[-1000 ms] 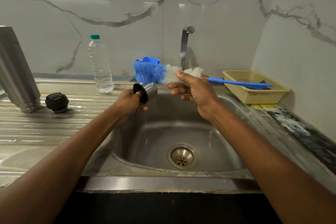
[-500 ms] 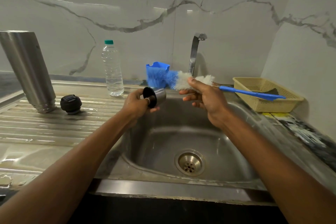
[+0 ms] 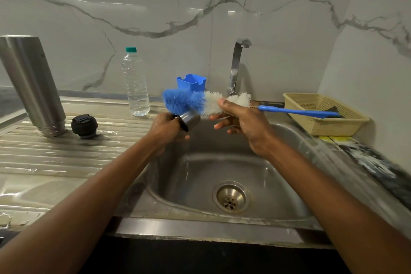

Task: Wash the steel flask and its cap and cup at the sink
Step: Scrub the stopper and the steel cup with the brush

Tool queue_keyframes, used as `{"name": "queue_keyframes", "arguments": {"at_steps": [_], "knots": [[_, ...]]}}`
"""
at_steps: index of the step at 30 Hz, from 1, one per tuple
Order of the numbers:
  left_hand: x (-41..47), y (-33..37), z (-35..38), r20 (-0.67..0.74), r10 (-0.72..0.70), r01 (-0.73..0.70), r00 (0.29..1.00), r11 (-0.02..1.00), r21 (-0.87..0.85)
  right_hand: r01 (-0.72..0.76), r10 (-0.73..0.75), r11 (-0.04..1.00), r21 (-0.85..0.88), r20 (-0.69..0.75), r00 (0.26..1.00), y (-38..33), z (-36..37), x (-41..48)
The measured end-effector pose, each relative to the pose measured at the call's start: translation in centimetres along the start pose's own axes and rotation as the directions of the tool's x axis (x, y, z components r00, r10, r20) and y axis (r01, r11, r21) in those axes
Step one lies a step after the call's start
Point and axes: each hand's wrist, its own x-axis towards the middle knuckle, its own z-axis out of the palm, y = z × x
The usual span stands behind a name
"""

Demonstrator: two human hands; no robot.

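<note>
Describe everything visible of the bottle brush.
The bottle brush lies about level above the sink. Its bristle head is blue at the tip and white nearer the thin blue plastic handle. The right hand grips the white bristles. The blue tip sits at the steel cup in the left hand; the handle end reaches over the yellow basket.

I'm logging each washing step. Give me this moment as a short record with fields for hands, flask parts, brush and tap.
left hand: grips the cup over the sink
right hand: holds the brush by its white bristles
brush: blue end just above the cup, not inside; handle points right over the basket
flask: stands neck down on the drainboard
cap: on the drainboard beside the flask, apart
tap: no water seen
</note>
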Motion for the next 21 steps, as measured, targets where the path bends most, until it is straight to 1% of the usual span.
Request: {"name": "queue_keyframes", "arguments": {"at_steps": [3,7,10,13,14,17,18,21], "knots": [[-0.25,0.26,-0.13,-0.038,0.029,-0.027,0.999,0.997,0.073,-0.014,0.014,1.0,-0.024,-0.009,1.0,0.05,0.15,0.09],[-0.38,0.26,0.25,-0.006,0.055,-0.055,0.998,0.998,0.023,0.006,-0.008,0.999,-0.054,-0.031,0.999,-0.11,-0.1,0.44],[0.12,0.13,0.34,-0.058,0.053,-0.052,0.997,0.998,0.025,0.021,-0.024,0.999,-0.042,-0.069,0.997,-0.33,-0.62,0.49],[0.1,0.08,-0.06,-0.11,0.058,-0.047,0.992,0.994,0.1,0.039,-0.038,0.997,-0.065,0.005,0.999,-0.48,-0.83,0.16],[0.06,0.17,-0.21,-0.118,0.052,-0.04,0.992,0.994,0.105,0.043,-0.042,0.997,-0.06,0.003,0.999,-0.54,-0.82,0.24],[-0.07,0.52,-0.21,-0.101,0.026,-0.023,0.995,0.999,0.03,0.032,-0.034,0.999,-0.032,-0.083,0.996,-0.48,-0.75,0.64],[-0.21,0.62,-0.14,-0.093,0.015,-0.014,0.996,1.0,0.008,0.028,-0.031,0.999,-0.036,-0.083,0.996,-0.36,-0.72,0.59],[-0.34,0.55,0.07,-0.08,0.007,-0.005,0.997,1.0,0.021,0.03,-0.03,0.998,-0.054,0.01,1.0,-0.23,-0.54,0.08]]}}
